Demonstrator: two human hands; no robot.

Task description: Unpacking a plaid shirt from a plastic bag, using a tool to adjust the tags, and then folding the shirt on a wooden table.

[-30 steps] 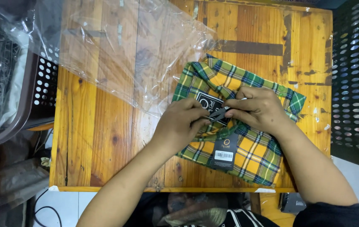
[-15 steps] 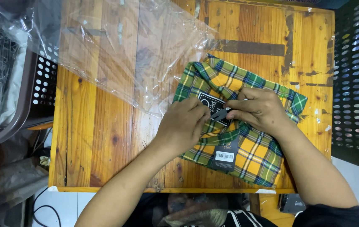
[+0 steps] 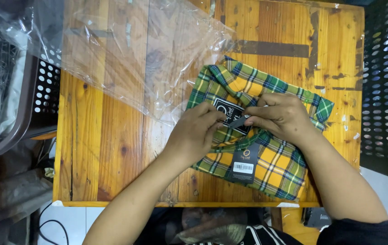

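A folded yellow-and-green plaid shirt (image 3: 271, 163) lies on the wooden table (image 3: 112, 149) at the right. A black label (image 3: 229, 113) sits at its collar, and a dark hang tag (image 3: 243, 159) lies on its front. My left hand (image 3: 196, 134) rests on the shirt's left side with its fingers at the black label. My right hand (image 3: 281, 115) presses on the shirt's upper middle and pinches a small dark piece (image 3: 239, 121) next to the label. Both hands hide the shirt's centre.
A large clear plastic bag (image 3: 130, 54) is spread over the table's upper left, touching the shirt's corner. A brown perforated basket (image 3: 17, 100) with wrapped items stands at the left. A black perforated crate (image 3: 384, 81) stands along the right edge.
The hands stay on the shirt's collar area. My fingers have shifted slightly around the black label; the shirt and bag lie as before.
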